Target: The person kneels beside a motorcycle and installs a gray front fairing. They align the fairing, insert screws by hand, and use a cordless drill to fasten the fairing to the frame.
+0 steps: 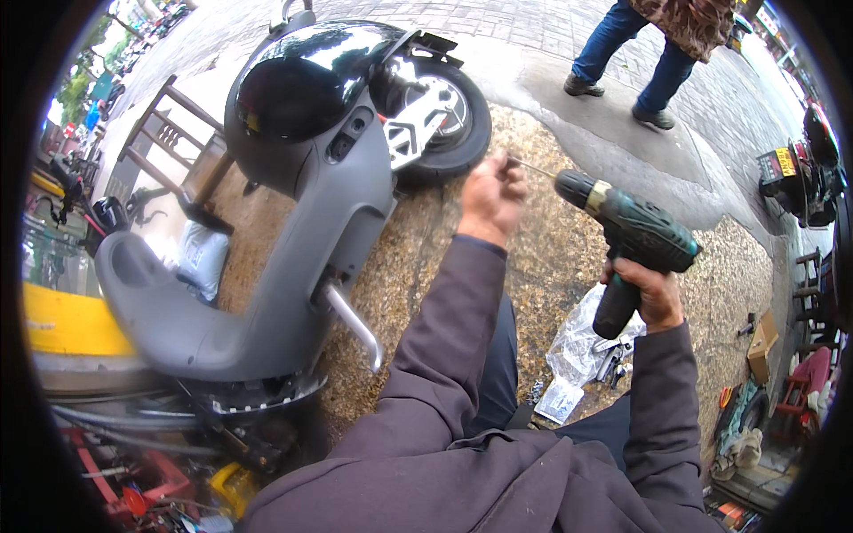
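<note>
Head view: 2 hands, 1 drill (653, 233), 1 bit (536, 168); drill's up in front of me, R of centre, above the ground, nose pointing up-left; dark green & blk body, pale collar behind a blk chuck, long thin bit. R hand (653, 291) wraps the grip, fingers closed, trigger finger hard to make out; L hand (491, 202) has fingers curled narrow on the bit's tip, blurred, so can't tell if a small part's pinched there too. 1 grey scooter (298, 244) on my L, only 1 wheel (477, 124) clearly in view; 1 bystander (615, 40), upper body cut off; 1 clear bag (573, 329) below the drill, metal bits (613, 360) by it, too jumbled to count.
</note>
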Demonstrator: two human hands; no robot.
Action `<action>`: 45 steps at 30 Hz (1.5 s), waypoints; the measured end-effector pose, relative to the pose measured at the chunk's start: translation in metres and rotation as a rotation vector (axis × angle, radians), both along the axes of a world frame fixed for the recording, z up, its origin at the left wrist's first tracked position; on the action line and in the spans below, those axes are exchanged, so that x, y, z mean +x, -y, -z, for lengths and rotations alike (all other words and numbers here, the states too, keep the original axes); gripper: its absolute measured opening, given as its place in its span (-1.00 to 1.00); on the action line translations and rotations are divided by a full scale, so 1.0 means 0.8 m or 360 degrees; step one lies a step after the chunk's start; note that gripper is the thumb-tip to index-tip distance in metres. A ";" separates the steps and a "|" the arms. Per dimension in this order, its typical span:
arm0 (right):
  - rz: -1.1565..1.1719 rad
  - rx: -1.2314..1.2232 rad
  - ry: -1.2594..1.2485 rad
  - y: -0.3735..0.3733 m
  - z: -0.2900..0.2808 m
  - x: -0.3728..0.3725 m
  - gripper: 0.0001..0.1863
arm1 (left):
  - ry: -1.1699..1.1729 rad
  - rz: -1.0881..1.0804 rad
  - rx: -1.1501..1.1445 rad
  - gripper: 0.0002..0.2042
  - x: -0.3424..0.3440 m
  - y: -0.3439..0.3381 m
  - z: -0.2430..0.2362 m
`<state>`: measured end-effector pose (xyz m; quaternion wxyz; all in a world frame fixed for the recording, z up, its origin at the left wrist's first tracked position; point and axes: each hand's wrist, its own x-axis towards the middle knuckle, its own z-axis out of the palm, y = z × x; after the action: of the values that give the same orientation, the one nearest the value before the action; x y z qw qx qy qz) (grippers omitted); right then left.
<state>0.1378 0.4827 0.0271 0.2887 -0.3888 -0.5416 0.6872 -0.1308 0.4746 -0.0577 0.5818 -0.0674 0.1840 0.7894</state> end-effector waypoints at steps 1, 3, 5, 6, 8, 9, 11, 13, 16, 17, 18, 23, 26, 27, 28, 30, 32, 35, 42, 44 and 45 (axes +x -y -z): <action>0.0012 -0.0017 -0.0006 0.004 -0.003 -0.017 -0.58 | 0.0028 -0.0001 0.0016 -0.81 -0.010 0.002 -0.005; -0.0021 0.0041 0.0017 0.008 -0.014 -0.040 -0.58 | 0.0062 -0.0043 0.0098 -0.81 -0.027 0.004 -0.013; -0.0028 0.0014 0.0058 0.008 -0.024 -0.056 -0.60 | 0.0060 -0.0118 0.0108 -0.80 -0.042 0.004 -0.017; -0.0044 0.0067 0.0096 0.006 -0.027 -0.064 -0.62 | 0.0135 -0.0133 0.0105 -0.81 -0.051 0.004 -0.018; -0.0098 0.0094 0.0055 0.001 -0.028 -0.081 -0.63 | 0.0229 -0.0169 0.0086 -0.84 -0.069 0.005 -0.021; -0.0117 0.0052 -0.0001 -0.001 -0.026 -0.089 -0.62 | 0.0207 -0.0257 0.0199 -0.85 -0.073 0.006 -0.021; -0.0105 0.0031 -0.0064 -0.004 -0.017 -0.104 -0.62 | 0.0229 -0.0280 0.0184 -0.88 -0.088 0.007 -0.022; -0.0082 -0.0048 -0.0106 -0.003 -0.005 -0.117 -0.63 | 0.0299 -0.0323 0.0179 -0.84 -0.100 0.009 -0.020; -0.0092 -0.0128 -0.0165 -0.003 0.013 -0.133 -0.62 | 0.0263 -0.0365 0.0147 -0.83 -0.116 0.016 -0.012; -0.0096 -0.0139 -0.0158 -0.004 0.018 -0.139 -0.61 | 0.0236 -0.0407 0.0123 -0.85 -0.121 0.018 -0.008; -0.0133 -0.0154 -0.0162 -0.007 0.023 -0.146 -0.61 | 0.0193 -0.0461 0.0086 -0.85 -0.128 0.022 -0.004; -0.0392 -0.0277 -0.0260 -0.039 0.058 -0.202 -0.50 | -0.0030 -0.0706 -0.0161 -0.87 -0.177 0.046 0.009; -0.0525 -0.0393 -0.0351 -0.054 0.090 -0.240 -0.68 | -0.0196 -0.0912 -0.0483 -0.82 -0.206 0.055 0.009; -0.0570 -0.0446 -0.0359 -0.059 0.101 -0.253 -0.68 | -0.0252 -0.0974 -0.0555 -0.81 -0.215 0.058 0.008; -0.0627 -0.0492 -0.0389 -0.064 0.112 -0.263 -0.68 | -0.0314 -0.1035 -0.0608 -0.80 -0.223 0.058 0.007; -0.0687 -0.0501 -0.0368 -0.074 0.135 -0.281 -0.75 | -0.0412 -0.1079 -0.0813 -0.78 -0.235 0.051 0.006; -0.0691 -0.0595 -0.0317 -0.084 0.156 -0.295 -0.77 | -0.0528 -0.1096 -0.1050 -0.76 -0.245 0.037 0.007; -0.0666 -0.0902 -0.0450 -0.101 0.187 -0.311 -0.73 | -0.0657 -0.1070 -0.1163 -0.76 -0.255 0.007 0.012; -0.0664 -0.1409 -0.0629 -0.165 0.251 -0.352 -0.75 | -0.0696 -0.1112 -0.0972 -0.79 -0.274 -0.074 0.041; -0.0730 -0.1523 -0.0669 -0.186 0.264 -0.366 -0.68 | -0.0757 -0.1122 -0.1035 -0.81 -0.279 -0.089 0.052; -0.0767 -0.1555 -0.0714 -0.195 0.269 -0.371 -0.66 | -0.0809 -0.1134 -0.1120 -0.82 -0.281 -0.095 0.058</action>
<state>-0.1592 0.6385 -0.1885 0.0193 -0.1879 -0.1610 0.9687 -0.3558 0.5503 -0.1043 0.1589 -0.1231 0.5367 0.8194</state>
